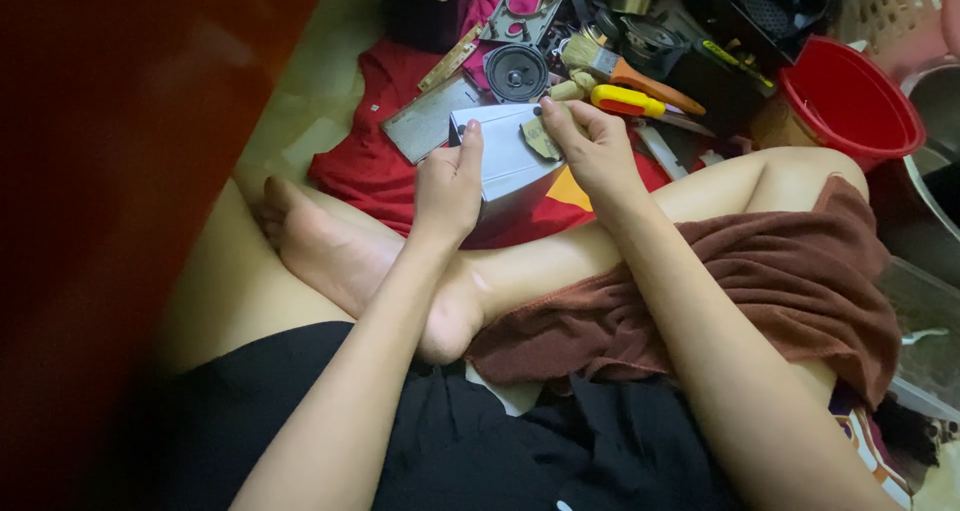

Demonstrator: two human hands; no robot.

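The left hand (447,186) rises from the lower middle, forearm slanting up, and wraps the left end of a grey box (505,156); its thumb lies straight up along the box's near edge, the other fingers curled behind out of sight. The right hand (592,146) comes in from 5 o'clock, wrist bent, and its fingers are narrowed in a pinch on a small scrap of sandpaper (541,138) pressed against the box's top face at its right end. The box sits tilted between both hands, above the crossed legs and over a red cloth (375,166) on the floor.

A brown towel (760,281) drapes the right thigh. A bare foot (340,246) rests at 8 o'clock of the box.

At 2 o'clock of the box stands a red bucket (850,101); what it holds cannot be told, its inside shows only red. Just at its right is the rim of a metal bowl (935,141), contents unseen. At 12 o'clock lie a round speaker (516,71), a brush (610,66) with an orange handle and a screwdriver (628,99) with a yellow grip, close together. A flat grey plate (425,121) lies at 10 o'clock, just beside the box.
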